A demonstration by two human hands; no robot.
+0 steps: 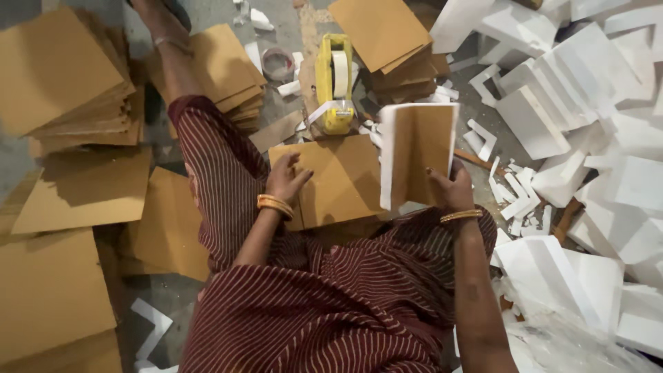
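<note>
head view looks down on a person seated on the floor in a maroon striped dress [324, 311]. right hand [452, 188], just right of the frame's middle, grips the lower edge of a white foam block faced with brown cardboard [418, 155], holding it upright and slightly tilted, fingers closed around it. left hand [286, 178], left of middle, rests with fingers spread loosely on a flat brown cardboard sheet [342, 181] lying in front of the lap; it presses down on the sheet rather than gripping it. the foam block stands at the right edge of that sheet and hides its right side.

just above the sheet, in the upper middle, a yellow tape dispenser [333, 83] with a white roll sits on the floor, a strip of tape hanging at its front. a grey tape roll [278, 63] lies to its left. stacks of cardboard sheets [62, 76] fill the upper left and run down the left edge; another stack [394, 41] sits at top centre-right, behind the block. white foam pieces [587, 103] are piled across the whole right side, with small scraps [518, 197] scattered close beside the right hand. the person's outstretched leg [169, 55] reaches toward the upper left between the cardboard stacks.
</note>
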